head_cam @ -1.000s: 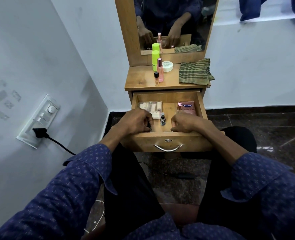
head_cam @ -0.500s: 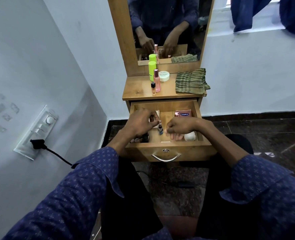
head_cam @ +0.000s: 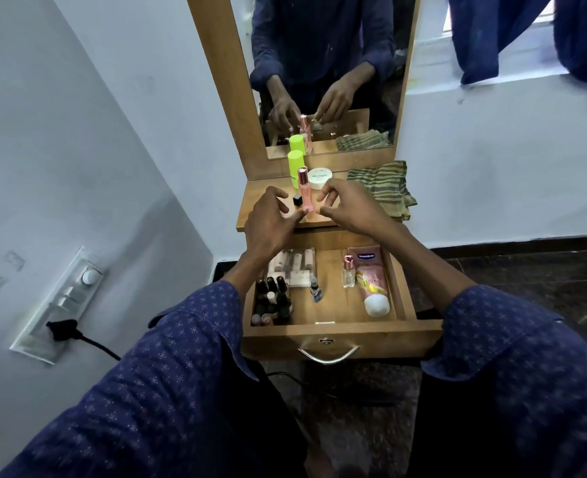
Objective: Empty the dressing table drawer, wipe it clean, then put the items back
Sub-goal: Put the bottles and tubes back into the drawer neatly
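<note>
The drawer (head_cam: 323, 331) is pulled fully out beneath the tabletop (head_cam: 250, 215), with nail polish bottles (head_cam: 273, 298) at its left wall and a lotion tube (head_cam: 371, 281) at its right. Above the tabletop's front edge, left hand (head_cam: 269, 222) and right hand (head_cam: 354, 208) flank the pink bottle (head_cam: 305, 189), fingers spread, gripping nothing.

The pink squeeze tube with a white cap (head_cam: 371, 281), lying in the open wooden drawer (head_cam: 340, 334), reads "Vaseline" on its dark blue label; other print is too blurred.

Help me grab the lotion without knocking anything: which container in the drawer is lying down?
The pink Vaseline tube at the drawer's right side lies flat, white cap nearest the front; the other bottles stand upright.
</note>
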The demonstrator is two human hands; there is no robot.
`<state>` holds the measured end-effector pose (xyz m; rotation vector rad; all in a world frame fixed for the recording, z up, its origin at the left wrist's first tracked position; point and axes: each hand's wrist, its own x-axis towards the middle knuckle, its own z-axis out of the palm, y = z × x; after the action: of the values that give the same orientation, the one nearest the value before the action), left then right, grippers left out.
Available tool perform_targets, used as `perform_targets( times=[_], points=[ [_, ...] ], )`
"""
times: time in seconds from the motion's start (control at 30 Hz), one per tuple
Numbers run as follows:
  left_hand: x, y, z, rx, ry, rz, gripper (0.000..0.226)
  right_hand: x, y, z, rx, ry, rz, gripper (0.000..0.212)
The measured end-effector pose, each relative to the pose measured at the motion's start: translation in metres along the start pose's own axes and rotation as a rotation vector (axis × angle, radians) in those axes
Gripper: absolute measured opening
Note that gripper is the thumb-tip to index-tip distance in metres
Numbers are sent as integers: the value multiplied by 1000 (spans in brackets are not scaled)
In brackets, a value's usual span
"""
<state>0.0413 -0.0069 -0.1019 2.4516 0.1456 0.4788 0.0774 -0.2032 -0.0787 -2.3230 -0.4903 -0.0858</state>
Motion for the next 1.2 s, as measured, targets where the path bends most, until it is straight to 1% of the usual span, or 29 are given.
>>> perform_targets(
  times=[0.1,0.2,0.27,0.43,0.53,0.63,0.8,1.0,1.2],
  points=[
    [11,-2,6,28,-11,0,54,21,-1,2,-20,115,-29,32],
    [17,-3,10,55,-6,15,39,36,-5,1,-33,118,-81,48],
    [19,-4,11,64,-2,42,31,42,-5,3,-73,107,-98,53],
    [17,-6,10,59,11,82,27,48,-6,15,-129,94,-101,48],
    [11,-6,7,42,8,99,26,45,-7,17,-94,111,-106,38],
    [3,-6,4,10,-2,121,26,41,-7,16,-45,120,-102,32],
    [-8,-9,10,-36,-53,127,23,33,-5,14,-71,149,-90,34],
    [-17,-9,13,-55,-58,99,21,32,-8,16,-78,123,-88,32],
    [-18,-11,8,-32,-68,100,22,32,-20,26,-73,120,-81,41]
  ],
)
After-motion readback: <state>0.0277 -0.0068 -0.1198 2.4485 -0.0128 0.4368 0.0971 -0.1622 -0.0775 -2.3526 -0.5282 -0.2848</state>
